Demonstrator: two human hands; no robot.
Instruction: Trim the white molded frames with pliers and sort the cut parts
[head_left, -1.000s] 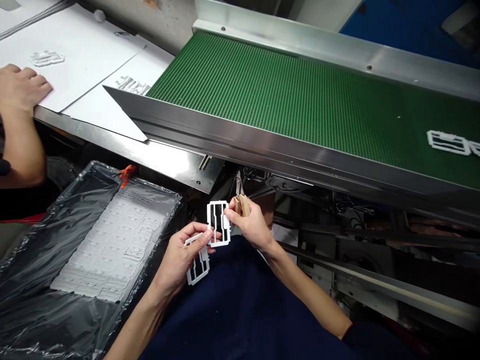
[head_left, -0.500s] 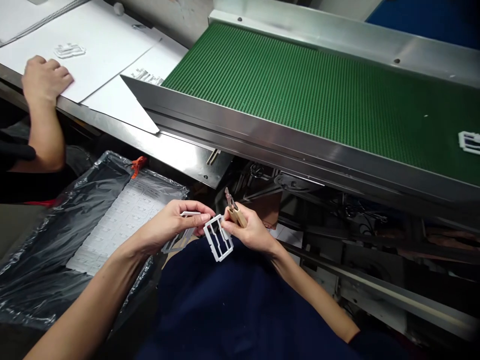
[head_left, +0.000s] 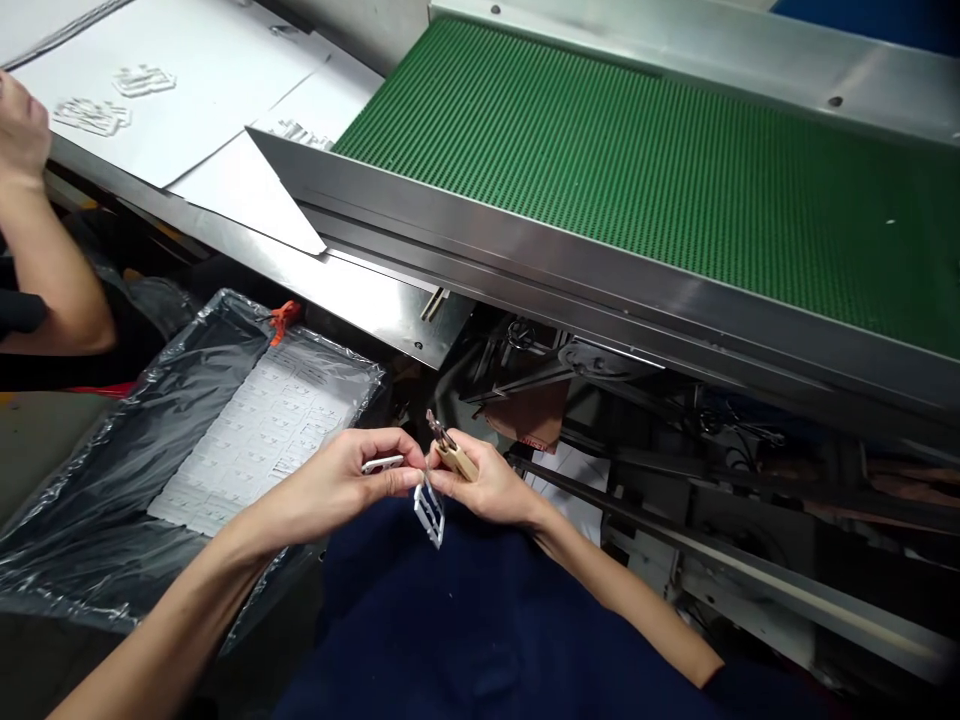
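Observation:
Above my lap, my left hand (head_left: 371, 470) is closed, pinching the top of a white plastic frame (head_left: 429, 515) that hangs tilted, nearly edge-on. A second white frame (head_left: 382, 463) sits within the same hand, mostly hidden by the fingers. My right hand (head_left: 484, 478) is closed around a pair of nippers (head_left: 456, 460) with beige handles, their metal jaws pointing up and away. The thumb and fingertip of this hand meet the hanging frame's upper corner beside my left fingertips.
A green ribbed conveyor belt (head_left: 585, 170) with metal sides runs across the back. To the left stands a bin lined with dark plastic (head_left: 187, 400), holding rows of white parts (head_left: 247, 430) and an orange clip (head_left: 283, 320). A co-worker's hand (head_left: 22, 130) is near white pieces (head_left: 94, 115) on the table.
The hanging frame has turned from facing me to nearly edge-on, and both my hands moved slightly lower. The co-worker's hand drew left, uncovering a pile of pieces. The part on the belt left view.

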